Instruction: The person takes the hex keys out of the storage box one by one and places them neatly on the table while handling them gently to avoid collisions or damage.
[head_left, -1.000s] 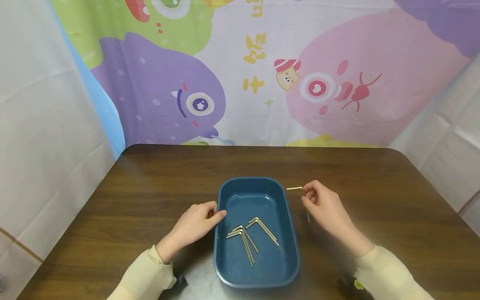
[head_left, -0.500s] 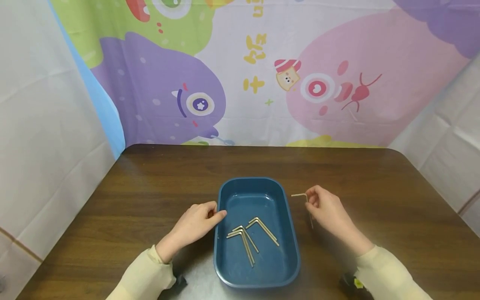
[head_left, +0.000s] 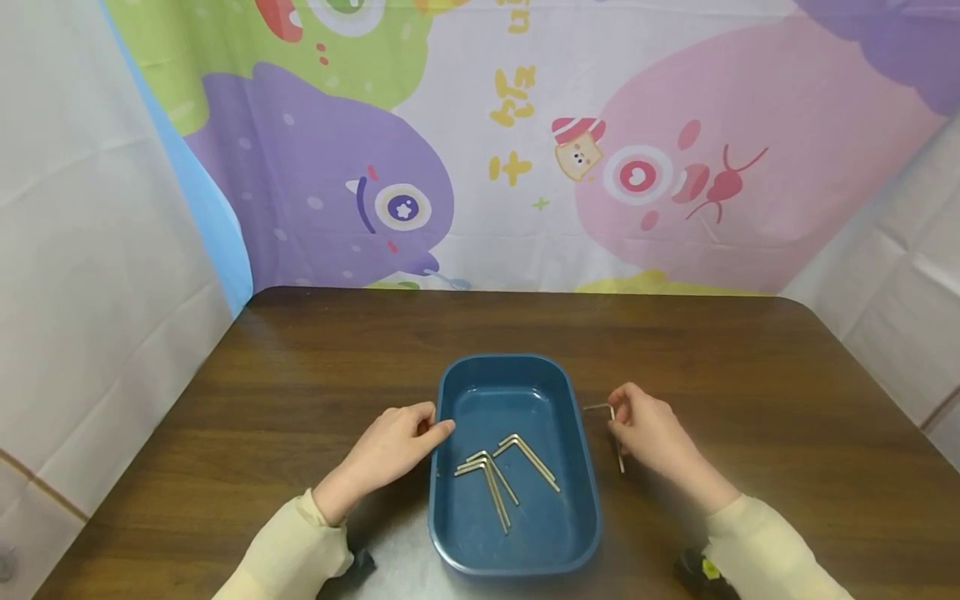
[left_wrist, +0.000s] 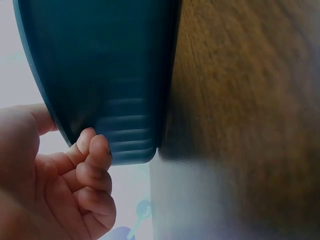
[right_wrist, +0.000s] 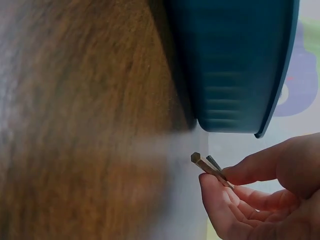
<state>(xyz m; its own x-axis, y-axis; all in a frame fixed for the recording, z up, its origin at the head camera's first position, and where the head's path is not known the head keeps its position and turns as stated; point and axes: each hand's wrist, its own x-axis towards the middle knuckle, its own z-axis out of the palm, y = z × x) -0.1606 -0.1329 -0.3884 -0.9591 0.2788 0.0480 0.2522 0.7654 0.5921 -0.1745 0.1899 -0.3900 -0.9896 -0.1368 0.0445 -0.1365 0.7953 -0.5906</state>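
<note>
Right grip (head_left: 651, 427) pinches hex key (right_wrist: 206, 165) just outside blue tray (head_left: 513, 408), above worktop (head_left: 322, 358); left grip (head_left: 390, 446) holds blue tray's left side. Risk: slim hex key pivoting or slipping if pinch slackens.

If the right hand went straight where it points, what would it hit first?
Probably the blue tray; the hex key pinched in the right hand would likely touch it first, though depth is unclear.

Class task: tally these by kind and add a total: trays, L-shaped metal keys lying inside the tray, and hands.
Blue trays: 1
L-shaped keys in the tray: 5
Hands (left hand, right hand): 2
Total: 8
</note>
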